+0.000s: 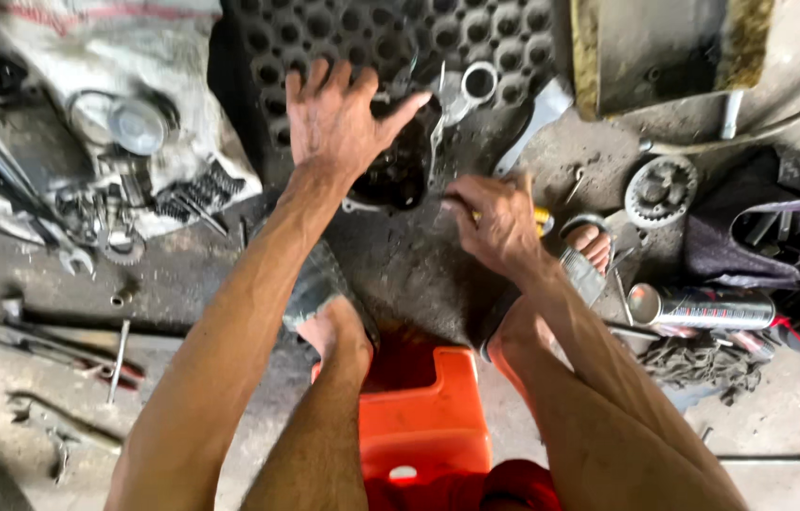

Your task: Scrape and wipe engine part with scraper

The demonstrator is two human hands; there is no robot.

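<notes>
Braced dark engine casing (400, 166) with spread left hand (334, 118). Pinched yellow-handled tool (542, 221) in right hand (499, 222). Probably mid-disassembly; steadiness needed.

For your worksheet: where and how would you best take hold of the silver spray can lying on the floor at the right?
Grip the spray can around the middle of its body, coming from above. It lies on its side, so the long round barrel is exposed on top. A rag crowds its near side, and dark cloth its far side.

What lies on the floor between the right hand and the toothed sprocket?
In the head view, a sandalled foot and a small bent metal piece lie between the right hand and the sprocket.
</notes>
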